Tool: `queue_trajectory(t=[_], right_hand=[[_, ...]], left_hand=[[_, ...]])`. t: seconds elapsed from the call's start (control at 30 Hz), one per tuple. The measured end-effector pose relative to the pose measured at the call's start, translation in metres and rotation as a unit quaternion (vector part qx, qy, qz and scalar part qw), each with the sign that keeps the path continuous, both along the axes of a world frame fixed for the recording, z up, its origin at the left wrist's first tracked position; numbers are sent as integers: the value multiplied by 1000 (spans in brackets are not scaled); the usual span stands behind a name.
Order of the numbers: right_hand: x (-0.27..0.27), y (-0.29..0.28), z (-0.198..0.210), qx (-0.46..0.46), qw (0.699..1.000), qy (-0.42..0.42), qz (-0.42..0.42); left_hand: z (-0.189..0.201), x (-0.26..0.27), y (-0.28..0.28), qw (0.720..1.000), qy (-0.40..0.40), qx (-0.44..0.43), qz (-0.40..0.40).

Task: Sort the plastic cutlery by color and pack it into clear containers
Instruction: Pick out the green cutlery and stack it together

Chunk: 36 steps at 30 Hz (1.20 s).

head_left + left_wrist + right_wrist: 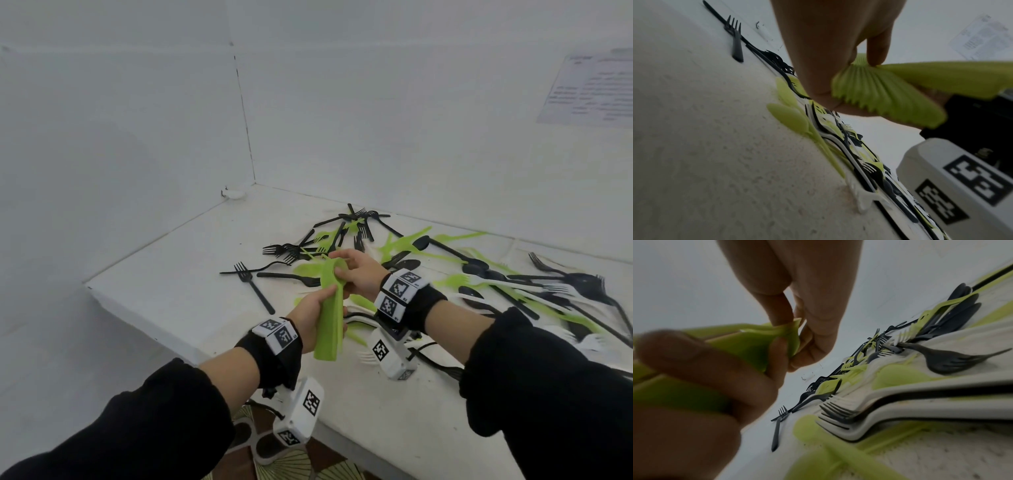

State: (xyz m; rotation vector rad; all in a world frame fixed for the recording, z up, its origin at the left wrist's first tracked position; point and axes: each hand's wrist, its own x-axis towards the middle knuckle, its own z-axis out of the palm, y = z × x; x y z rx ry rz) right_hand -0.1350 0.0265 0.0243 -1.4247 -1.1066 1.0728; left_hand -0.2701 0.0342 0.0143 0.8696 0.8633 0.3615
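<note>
A stack of lime-green plastic cutlery [329,318] is held above the white table [164,274], handles pointing down toward me. My left hand [320,303] grips the middle of the stack. My right hand [342,270] pinches its upper end between thumb and fingers. In the left wrist view the fanned handle ends of the stack [885,97] show under my left hand [838,68]. The right wrist view shows my right hand [797,331] pinching the green top end [791,335]. Loose green, black and white cutlery [445,260] lies scattered beyond the hands.
Black forks [253,284] lie apart on the left of the pile. White forks [561,291] are mixed in on the right. The table sits in a corner between two white walls; its left edge [137,315] drops off. A printed sheet [592,89] hangs on the right wall.
</note>
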Motion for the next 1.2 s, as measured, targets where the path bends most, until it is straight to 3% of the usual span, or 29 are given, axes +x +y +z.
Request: queue_trajectory(t=[0.07, 0.23, 0.33, 0.43, 0.57, 0.67, 0.83, 1.03, 1.13, 1.2], right_hand=[[2, 0, -3, 12, 999, -30, 7], [4, 9, -2, 46, 978, -200, -30], [2, 15, 5, -4, 962, -274, -11], [10, 16, 9, -100, 907, -408, -38], [32, 6, -8, -298, 777, -553, 43], [37, 3, -18, -349, 737, -577, 48], [27, 5, -16, -349, 725, -593, 42], [46, 7, -17, -354, 753, -551, -57], [51, 4, -23, -319, 775, -543, -55], [49, 4, -27, -302, 773, -556, -49]], left_hand=[[1, 1, 0, 1000, -6, -12, -5], [0, 5, 8, 999, -40, -5, -20], [0, 1, 17, 998, -59, -3, -21], [-4, -4, 35, 999, -31, 37, 15], [-7, -12, 63, 996, -6, 66, 58], [-9, -12, 83, 995, 7, 71, 69], [-14, -11, 100, 997, 17, 55, 58], [-19, -11, 113, 998, 16, 59, 35], [-18, -11, 117, 998, 13, 58, 30], [-18, -11, 118, 998, 7, 59, 26]])
